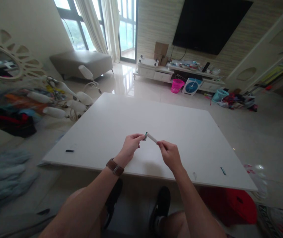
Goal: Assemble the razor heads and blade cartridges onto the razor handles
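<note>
Left hand [131, 145] pinches one small green piece [145, 136]; right hand [170, 155] pinches one white stick [152, 138] by its near end, far end meeting the piece. Both held above the one table [141, 115]. Lying on it: one dark bar [69, 151], left; one green strip [223, 171], right; one clear bit [194, 176], front edge.

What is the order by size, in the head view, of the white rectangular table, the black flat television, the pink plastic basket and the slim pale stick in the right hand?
Largest to smallest:
1. White rectangular table
2. Black flat television
3. Pink plastic basket
4. Slim pale stick
</note>
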A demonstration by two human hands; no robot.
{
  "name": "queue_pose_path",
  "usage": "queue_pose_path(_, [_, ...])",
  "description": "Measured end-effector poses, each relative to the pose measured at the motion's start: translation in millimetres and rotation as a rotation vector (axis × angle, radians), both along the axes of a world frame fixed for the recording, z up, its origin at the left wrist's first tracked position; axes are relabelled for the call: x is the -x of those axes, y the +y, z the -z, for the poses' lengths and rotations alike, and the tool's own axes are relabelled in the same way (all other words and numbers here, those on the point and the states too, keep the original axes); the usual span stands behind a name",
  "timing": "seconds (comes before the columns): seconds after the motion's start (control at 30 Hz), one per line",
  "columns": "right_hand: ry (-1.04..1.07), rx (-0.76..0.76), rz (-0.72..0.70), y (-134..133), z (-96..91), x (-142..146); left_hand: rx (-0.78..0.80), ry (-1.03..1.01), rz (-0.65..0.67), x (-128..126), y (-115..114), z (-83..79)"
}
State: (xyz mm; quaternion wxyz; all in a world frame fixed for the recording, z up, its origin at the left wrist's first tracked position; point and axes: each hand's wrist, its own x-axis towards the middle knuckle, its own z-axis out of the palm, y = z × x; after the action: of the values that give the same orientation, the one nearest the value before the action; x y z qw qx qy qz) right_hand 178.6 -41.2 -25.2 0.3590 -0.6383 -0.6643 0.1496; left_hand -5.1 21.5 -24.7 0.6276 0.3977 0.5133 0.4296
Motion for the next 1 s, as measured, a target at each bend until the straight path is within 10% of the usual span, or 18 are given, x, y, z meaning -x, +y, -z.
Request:
queue_pose_path(0.47, [0.040, 0.075, 0.216, 3, 9.0, -13, 0.005, 0.052, 0.008, -2, -1, 2.6])
queue_pose_path(0.63, [0.090, 0.088, 0.045, 3, 8.6, -7, -0.011, 0.031, 0.040, -2, -1, 4.0])
queue_pose_path(1.0, [0.039, 0.100, 0.152, 1, 7.7, -3, -0.035, 0.046, 0.051, -2, -1, 3.7])
